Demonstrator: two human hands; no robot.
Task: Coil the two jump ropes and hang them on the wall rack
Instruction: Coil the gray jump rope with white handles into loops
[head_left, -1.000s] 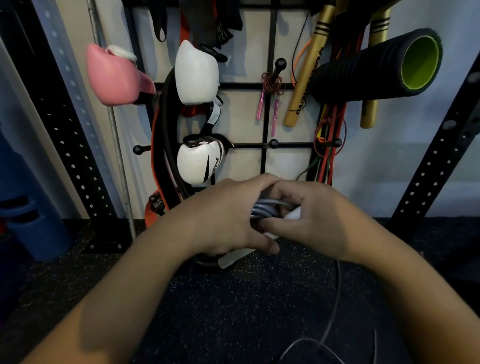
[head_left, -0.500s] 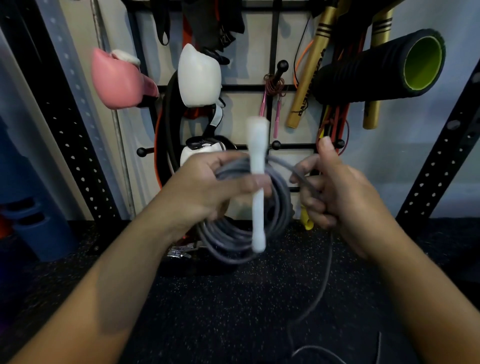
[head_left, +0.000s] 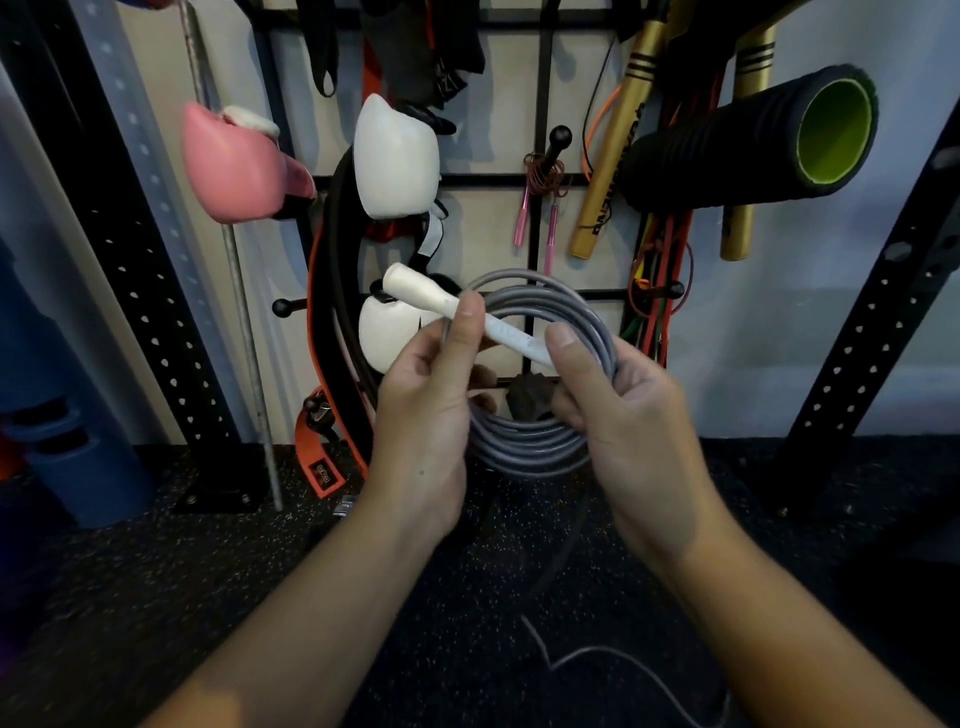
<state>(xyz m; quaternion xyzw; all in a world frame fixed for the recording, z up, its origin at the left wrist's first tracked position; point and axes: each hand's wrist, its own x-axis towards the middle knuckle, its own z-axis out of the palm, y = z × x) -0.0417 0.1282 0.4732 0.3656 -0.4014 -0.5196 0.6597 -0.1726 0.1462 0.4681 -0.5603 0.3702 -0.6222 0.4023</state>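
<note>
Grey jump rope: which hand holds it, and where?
Both. The left hand pinches the white handle and coil's left side; the right hand holds the grey coil's right side.

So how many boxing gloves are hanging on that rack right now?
3: a pink glove upper left, a white glove beside it, another white glove below, partly behind the left hand. More may be hidden.

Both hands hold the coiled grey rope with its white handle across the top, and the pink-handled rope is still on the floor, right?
Not quite. In the head view the pink-handled rope already hangs from a rack peg; the rest is right: both hands hold the grey coil and white handle.
</note>
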